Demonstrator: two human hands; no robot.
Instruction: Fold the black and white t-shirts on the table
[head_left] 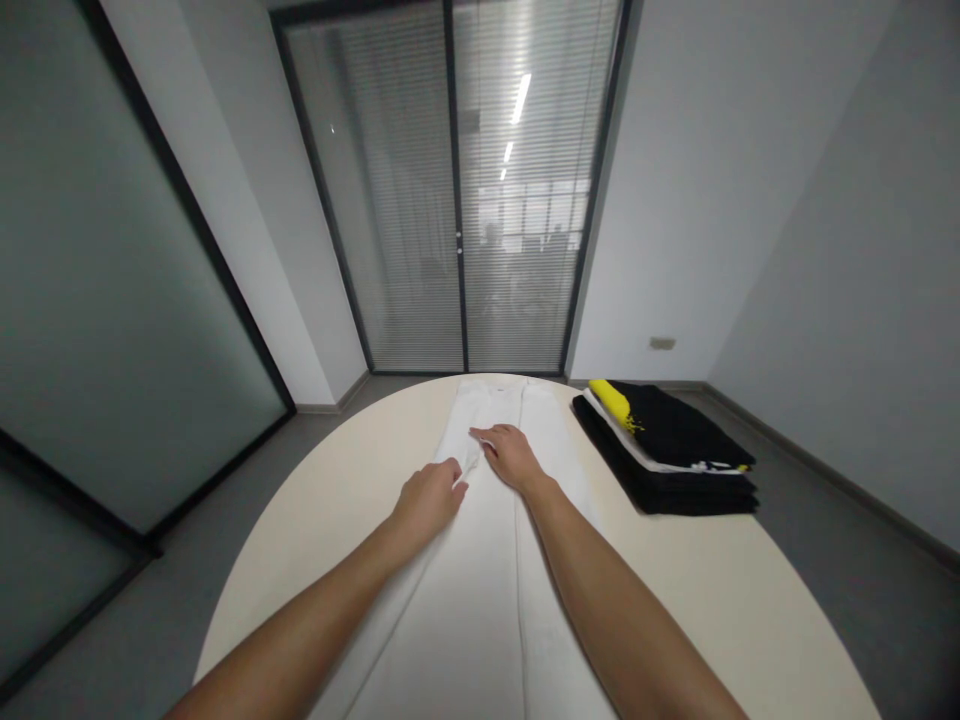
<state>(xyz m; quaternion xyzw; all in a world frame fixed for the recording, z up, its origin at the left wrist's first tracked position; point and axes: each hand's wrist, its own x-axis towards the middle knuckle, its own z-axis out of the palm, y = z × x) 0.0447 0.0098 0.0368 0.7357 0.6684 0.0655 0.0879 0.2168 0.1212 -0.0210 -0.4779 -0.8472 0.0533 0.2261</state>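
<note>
Round, pale worktop (300,520) bearing a white garment (480,600), which lies lengthwise along its middle, beside a stack of folded dark garments (686,430) on the right. Left hand (424,505) has its fingers closed on a raised fold; right hand (516,458) rests on the fabric just beyond, its fingers bent, whether gripping or not cannot be told. Local handling of the fold appears in hand; further adjustment would call for light, even tension.
</note>
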